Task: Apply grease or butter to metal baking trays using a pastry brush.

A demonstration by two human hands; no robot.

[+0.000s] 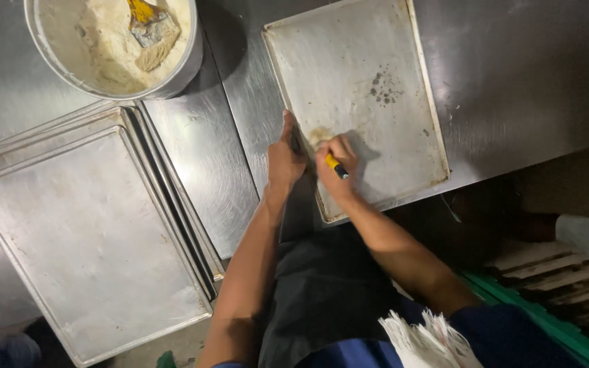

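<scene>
Yellow-handled brush (336, 165) is gripped in closed right hand (336, 165); left hand (285, 158) is pressed flat on baking tray (383, 41) edge. Tray judged stiff, greasy, slippery; best held at rim.

1. Both hands (311, 163) crowd the near-left corner of the baking tray (376, 54); the rest of it lies bare.
2. A strip of steel surface (202, 157) runs free between that tray and the stacked trays (83, 238).
3. The bucket (192, 65) blocks the far end of the strip.
</scene>
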